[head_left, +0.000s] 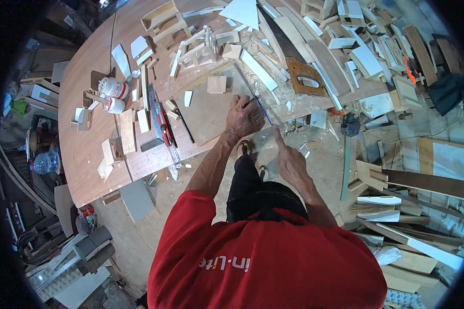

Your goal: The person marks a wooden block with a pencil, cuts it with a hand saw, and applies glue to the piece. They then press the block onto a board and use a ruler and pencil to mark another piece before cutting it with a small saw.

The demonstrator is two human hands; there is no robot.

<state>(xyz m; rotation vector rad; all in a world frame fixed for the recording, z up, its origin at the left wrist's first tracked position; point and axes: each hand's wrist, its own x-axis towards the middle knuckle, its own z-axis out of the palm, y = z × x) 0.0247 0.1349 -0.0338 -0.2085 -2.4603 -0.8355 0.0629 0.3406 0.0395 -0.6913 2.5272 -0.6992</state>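
Note:
My left hand (pixel 245 117) rests on the right part of a flat board (pixel 211 116) at the table's near edge. Its fingers are curled together, and what they press or grip is hidden. Just right of it, a thin blue strip (pixel 265 112) runs slanting along the board's side. Off the table edge is my right hand (pixel 292 160), its index finger stretched towards the strip's near end and the other fingers curled; anything within them is hidden. A small wooden block (pixel 217 84) and a white piece (pixel 188 98) lie on the board.
On the table (pixel 82 170) are a handsaw (pixel 307 77), white jars (pixel 113 88), red-handled tools (pixel 165 126), a black rod (pixel 184 121) and several offcuts. Wood scraps (pixel 366 56) heap up at the right. Planks (pixel 423 185) lie at the lower right; my feet are below the table edge.

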